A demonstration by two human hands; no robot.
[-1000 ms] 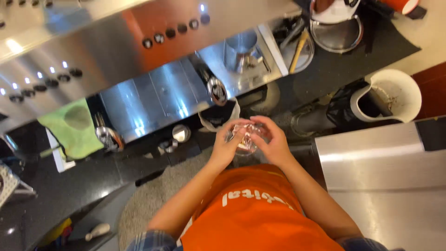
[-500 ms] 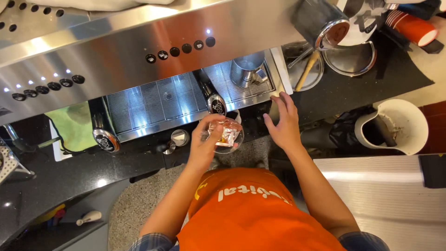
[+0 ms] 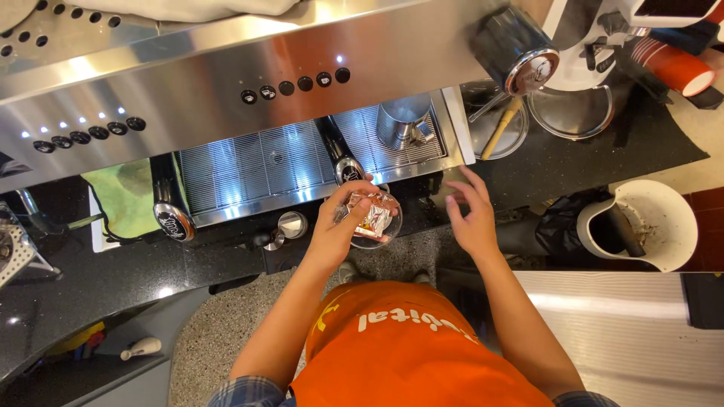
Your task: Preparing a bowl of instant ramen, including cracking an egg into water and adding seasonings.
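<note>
Left hand [image 3: 335, 234] has its fingers wrapped round a clear glass cup [image 3: 373, 218], holding it just off the near edge of the espresso machine's drip tray [image 3: 264, 162], mouth tipped up toward the camera, something pale and orange showing inside. Right hand [image 3: 471, 218] hangs just right of the cup, not touching it, fingers spread wide and holding nothing. So the cup lies directly left of those open fingers, and the left hand is the one on it. Right above the cup sits a black portafilter handle [image 3: 343, 162]; a second one [image 3: 170, 207] is well to the left. A steel milk jug [image 3: 403, 124] stands on the tray, far and right. Off to the far right of the dark surface [image 3: 588, 162], a white knock-out bin [image 3: 641, 226]
</note>
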